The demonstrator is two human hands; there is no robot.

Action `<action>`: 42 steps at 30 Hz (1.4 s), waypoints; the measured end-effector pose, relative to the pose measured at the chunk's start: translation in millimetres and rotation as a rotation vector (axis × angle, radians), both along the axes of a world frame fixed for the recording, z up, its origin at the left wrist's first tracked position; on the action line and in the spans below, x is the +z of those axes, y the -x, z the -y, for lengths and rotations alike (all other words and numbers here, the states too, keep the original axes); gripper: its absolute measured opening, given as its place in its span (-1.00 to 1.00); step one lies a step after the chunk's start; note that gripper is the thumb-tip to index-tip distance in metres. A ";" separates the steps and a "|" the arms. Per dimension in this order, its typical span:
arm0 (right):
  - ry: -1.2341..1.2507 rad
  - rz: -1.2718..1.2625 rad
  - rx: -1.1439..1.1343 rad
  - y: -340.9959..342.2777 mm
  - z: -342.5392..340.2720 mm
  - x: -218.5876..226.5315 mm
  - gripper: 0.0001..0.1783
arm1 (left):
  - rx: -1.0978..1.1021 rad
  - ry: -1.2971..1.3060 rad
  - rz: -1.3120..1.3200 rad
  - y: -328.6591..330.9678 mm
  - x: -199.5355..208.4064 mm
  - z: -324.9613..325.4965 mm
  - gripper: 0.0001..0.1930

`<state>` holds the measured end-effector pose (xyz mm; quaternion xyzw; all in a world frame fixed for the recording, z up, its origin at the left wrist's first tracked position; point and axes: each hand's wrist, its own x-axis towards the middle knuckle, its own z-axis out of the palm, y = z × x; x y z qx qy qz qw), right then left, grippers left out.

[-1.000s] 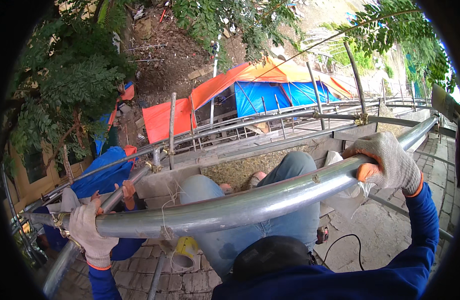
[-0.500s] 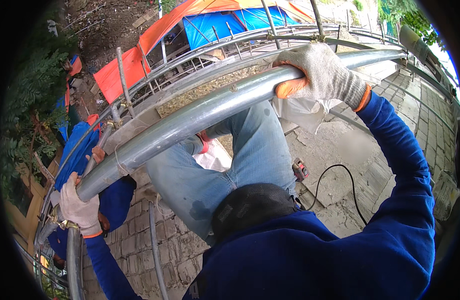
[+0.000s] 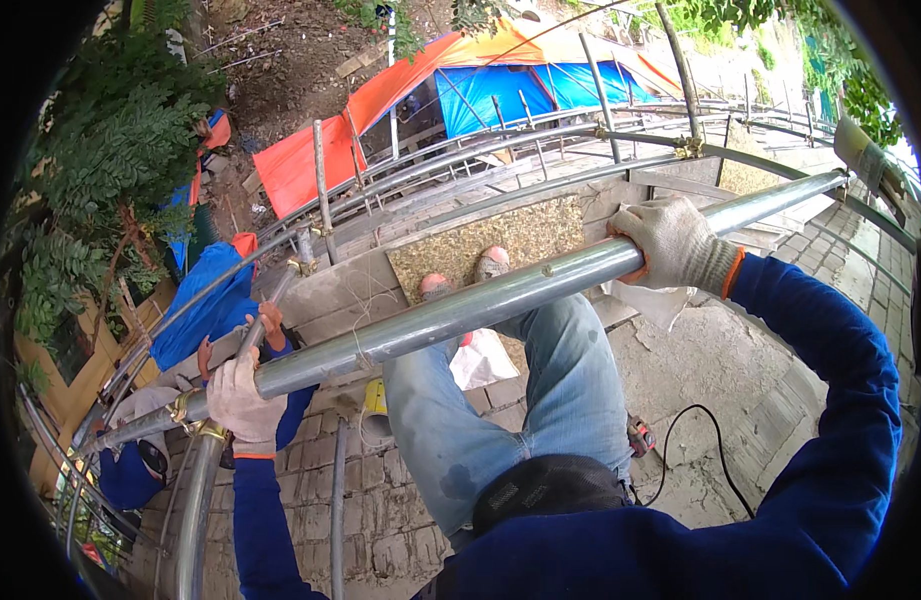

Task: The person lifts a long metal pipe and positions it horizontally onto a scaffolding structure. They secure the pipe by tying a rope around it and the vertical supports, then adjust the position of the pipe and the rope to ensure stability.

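Note:
A long grey metal pipe [image 3: 460,328] runs slantwise in front of my body, across and above my jeans-clad legs. My left hand [image 3: 245,405], in a pale knit glove, is closed around its near-left end, beside brass-coloured clamps [image 3: 212,430] on an upright pipe [image 3: 195,515]. Further up the same pipe, my right hand [image 3: 672,243] grips it from above, in a matching glove with orange on its palm side. A thin wire loop [image 3: 360,345] hangs round the pipe between my hands. A co-worker's bare hand [image 3: 270,325] is at another pipe just beyond my left hand.
My feet are on a chipboard panel [image 3: 535,232]. A red-and-black tool [image 3: 640,437] lies right of my legs near a black cable [image 3: 718,435]. Curved scaffold rails [image 3: 480,165] ring the far side, with orange [image 3: 305,165] and blue [image 3: 510,100] tarps below. A loose pipe [image 3: 338,510] stands left.
The view has shifted, and the pipe sits lower over my legs. Both hands keep their grip. My feet on the chipboard and the clamps by my left hand now show more fully.

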<state>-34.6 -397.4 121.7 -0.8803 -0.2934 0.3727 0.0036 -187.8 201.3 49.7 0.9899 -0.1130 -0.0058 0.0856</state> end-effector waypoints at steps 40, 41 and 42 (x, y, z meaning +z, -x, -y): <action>-0.058 -0.044 -0.021 -12.0 -6.7 3.0 -0.50 | 0.070 0.003 -0.039 0.1 -5.5 2.9 -0.65; -0.062 -0.060 -0.019 -11.1 -6.2 3.7 -0.51 | 0.067 0.012 -0.068 -0.4 -4.3 2.6 -0.67; -0.053 -0.060 -0.018 -9.9 -6.6 4.9 -0.51 | 0.065 0.021 -0.097 -0.4 -3.0 2.2 -0.68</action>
